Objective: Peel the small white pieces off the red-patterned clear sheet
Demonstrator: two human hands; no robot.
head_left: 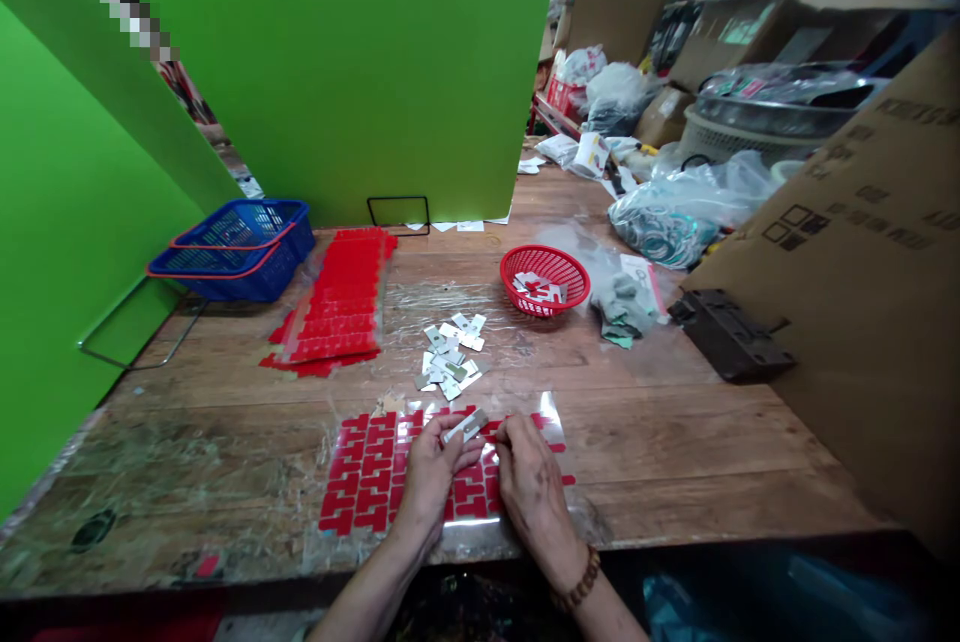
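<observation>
At the lower centre of the frame the left hand [429, 474] has its thumb and fingers closed on a metal plate [466, 425], pinched near its lower end and tilted up to the right, above the red sticker sheet [375, 470]; just to its right, the right hand [531, 482] hangs over the same sheet with its fingers curled in and the tips close together; whether they pinch anything I cannot tell.

The plate could slip or turn, I judge, since the grip looks light and the metal smooth; the sheet, lying loose and glossy, could slide or crease if a wrist drags on it; the loose plates [450, 359], heaped untidily at mid-frame just beyond the sheet, could scatter if knuckles push forward; the red basket [556, 262], right of centre, seems far enough off to escape a knock.
</observation>
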